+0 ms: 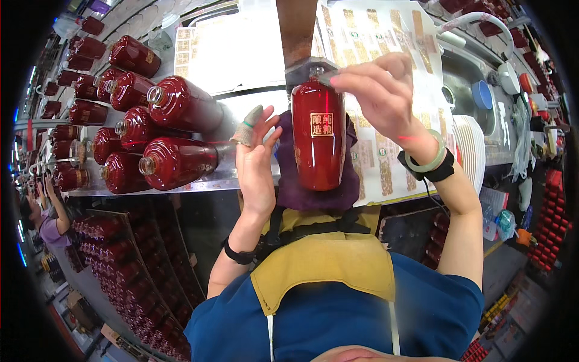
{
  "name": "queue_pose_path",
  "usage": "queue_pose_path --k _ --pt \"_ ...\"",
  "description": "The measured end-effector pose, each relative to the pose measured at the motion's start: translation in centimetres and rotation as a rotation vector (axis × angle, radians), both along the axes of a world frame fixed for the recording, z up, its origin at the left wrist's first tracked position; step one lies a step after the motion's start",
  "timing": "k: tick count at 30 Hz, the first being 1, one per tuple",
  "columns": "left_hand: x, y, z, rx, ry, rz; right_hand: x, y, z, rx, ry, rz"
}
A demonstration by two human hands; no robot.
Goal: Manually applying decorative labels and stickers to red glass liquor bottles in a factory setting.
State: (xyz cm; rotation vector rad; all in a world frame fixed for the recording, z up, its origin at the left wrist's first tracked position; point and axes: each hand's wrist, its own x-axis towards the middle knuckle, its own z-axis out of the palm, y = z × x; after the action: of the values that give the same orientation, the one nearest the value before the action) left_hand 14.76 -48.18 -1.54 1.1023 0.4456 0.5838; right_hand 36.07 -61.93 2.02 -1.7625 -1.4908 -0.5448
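Note:
A red glass bottle with a gold-framed label lies or leans in front of me on a dark purple cloth, its clear neck pointing away. Beside its left side is my left hand, palm turned toward it, fingers apart and apparently not touching. A fabric sleeve with a green band covers one digit of that hand. My right hand is at the neck, thumb and fingertips pinched together. A small greyish piece shows at the fingertips; what it is cannot be made out.
Several red bottles crowd the metal table at left. Sheets of gold decals cover its right part. A wooden post rises beyond the bottle. At right are a sink with a blue bowl and a curved faucet. Another person works far left.

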Motion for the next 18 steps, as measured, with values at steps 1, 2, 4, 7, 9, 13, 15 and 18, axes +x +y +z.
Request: queue_pose_path --k 1,2,4,7,9,13,15,18 --pt "0.0 0.0 0.0 0.004 -0.001 -0.001 -0.3 -0.5 -0.2 -0.021 -0.142 0.073" --pt "0.1 0.1 0.1 -0.001 0.020 -0.015 -1.0 -1.0 -0.5 -0.041 -0.286 0.143" --pt "0.0 0.2 0.2 0.003 0.055 -0.023 -4.3 -2.2 -0.3 -0.082 -0.189 0.444" --pt "0.2 0.3 0.2 -0.001 0.074 -0.058 -5.0 -1.8 -0.7 -0.138 -0.086 0.504" --pt "0.1 0.1 0.4 0.008 0.079 -0.059 -3.2 0.3 -0.9 -0.052 0.044 0.255" --pt "-0.2 -0.2 0.8 0.029 0.062 -0.068 1.2 1.8 1.3 0.033 -0.247 0.023" --pt "-0.4 -0.2 1.0 0.039 0.063 -0.067 0.5 1.4 1.1 0.042 -0.438 0.082" --pt "-0.7 0.0 0.6 0.022 0.056 -0.066 -4.1 -1.4 -1.3 -0.024 -0.255 0.532"
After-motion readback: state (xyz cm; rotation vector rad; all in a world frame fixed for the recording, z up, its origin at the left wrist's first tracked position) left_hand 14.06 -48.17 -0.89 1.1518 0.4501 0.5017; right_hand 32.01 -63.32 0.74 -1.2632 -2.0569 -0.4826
